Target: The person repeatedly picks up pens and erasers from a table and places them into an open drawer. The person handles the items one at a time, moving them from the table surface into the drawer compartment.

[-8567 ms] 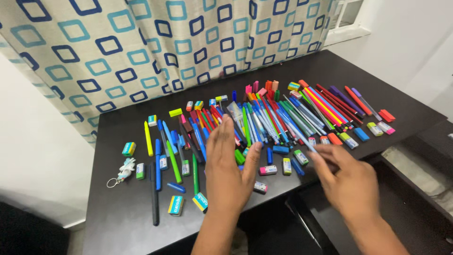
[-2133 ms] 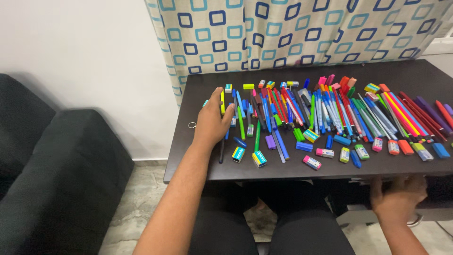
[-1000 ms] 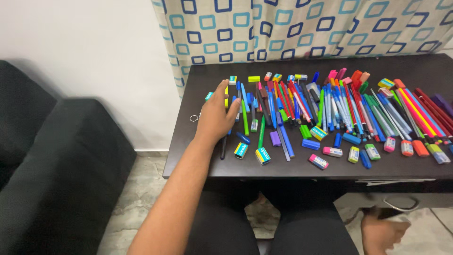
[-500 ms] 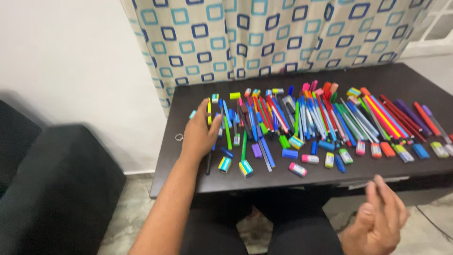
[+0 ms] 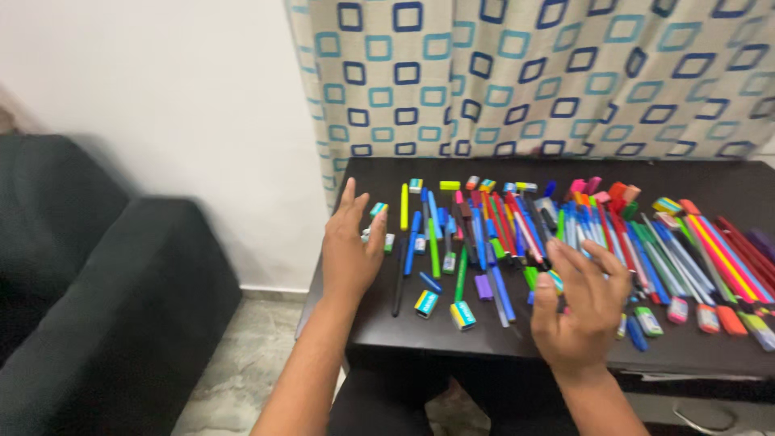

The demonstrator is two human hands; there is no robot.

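A dark table (image 5: 379,319) carries a wide spread of coloured pens (image 5: 517,230), markers (image 5: 718,254) and small erasers (image 5: 426,303). My left hand (image 5: 351,250) hovers flat over the table's left end, fingers spread, holding nothing, beside a yellow pen (image 5: 404,207) and a black pen (image 5: 398,278). My right hand (image 5: 581,311) is raised over the middle of the spread with fingers loosely curled and apart, empty, covering some pens and erasers below it.
A dark sofa (image 5: 105,307) stands left of the table against a white wall (image 5: 178,89). A curtain (image 5: 549,73) with blue square outlines hangs behind the table. Tiled floor (image 5: 234,379) shows between sofa and table.
My right hand came up from below the table's front edge to over the middle of the pens. My left hand lifted slightly and spread its fingers. The camera shifted.
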